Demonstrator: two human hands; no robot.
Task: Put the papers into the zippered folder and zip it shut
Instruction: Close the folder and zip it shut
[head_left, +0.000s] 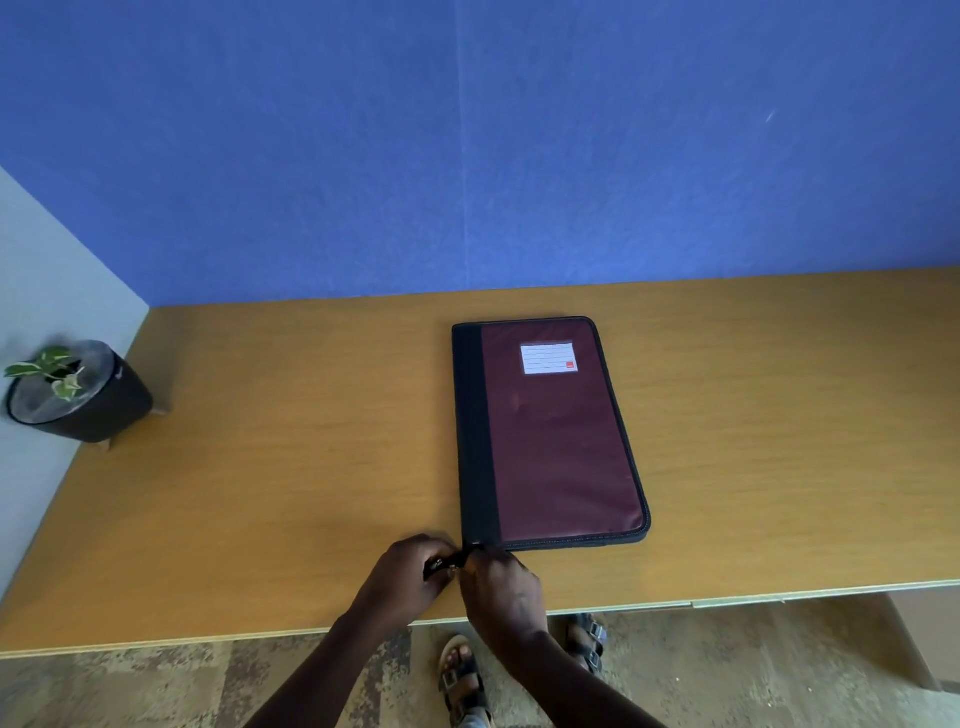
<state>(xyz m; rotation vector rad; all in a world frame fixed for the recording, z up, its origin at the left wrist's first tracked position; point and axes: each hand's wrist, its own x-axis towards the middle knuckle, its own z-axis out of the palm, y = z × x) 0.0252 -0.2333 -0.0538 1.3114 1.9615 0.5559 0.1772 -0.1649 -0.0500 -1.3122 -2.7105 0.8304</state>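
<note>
At the far left edge of the frame a small potted plant sits on the wooden surface. Low in the centre, the left hand pinches the zipper pull, and the right hand closes on the near-left corner of the maroon zippered folder, lying flat right of centre.

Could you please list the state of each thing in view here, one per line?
zippered folder: closed, lying flat on the table, label side up; no papers showing.
zipper pull: at the folder's near left corner, pinched between both hands.
left hand: grip closed on the zipper pull.
right hand: fingers at the same corner, by the pull.
potted plant: upright, at the table's far left edge.
table: holds the folder and plant.
</note>
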